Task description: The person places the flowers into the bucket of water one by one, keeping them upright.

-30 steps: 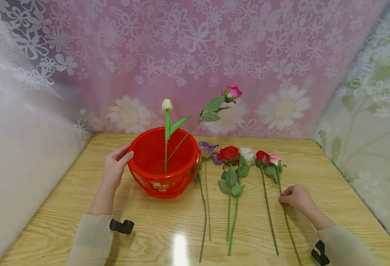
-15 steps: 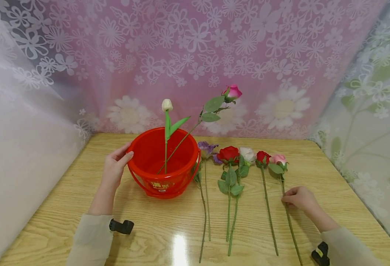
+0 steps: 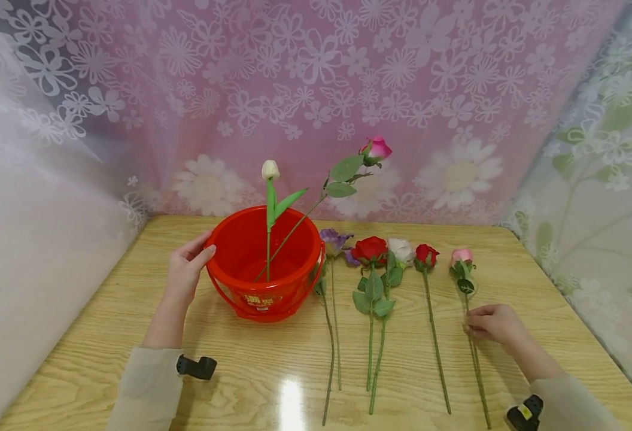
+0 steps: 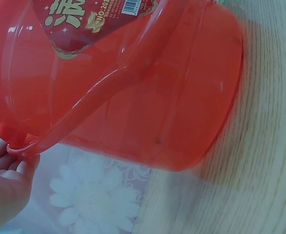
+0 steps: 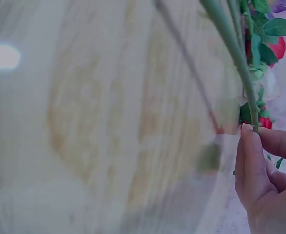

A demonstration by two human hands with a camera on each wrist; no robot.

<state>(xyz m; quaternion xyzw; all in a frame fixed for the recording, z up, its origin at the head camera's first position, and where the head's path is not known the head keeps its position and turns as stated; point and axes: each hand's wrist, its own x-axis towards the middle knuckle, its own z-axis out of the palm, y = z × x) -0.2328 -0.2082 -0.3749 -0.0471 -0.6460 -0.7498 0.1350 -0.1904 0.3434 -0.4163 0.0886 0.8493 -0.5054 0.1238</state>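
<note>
The pink rose on a long green stem (image 3: 462, 258) is rightmost of the flowers at the wooden table (image 3: 240, 383), near a small red rose (image 3: 427, 255); a large red rose (image 3: 371, 250) and white rose (image 3: 400, 251) come between it and the round red plastic bucket (image 3: 300, 299). The bucket partly hides a leafy flower (image 3: 320, 284); whether the pink rose's stem touches the table is unclear. The right hand (image 3: 496, 326) pinches that stem, thumb against fingers; the left hand (image 3: 187, 266) grips the bucket's rim.

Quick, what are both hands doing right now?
Left hand: closed, holding the red bucket at its rim.
Right hand: closed, pinching the pink flower by its stem.
</note>
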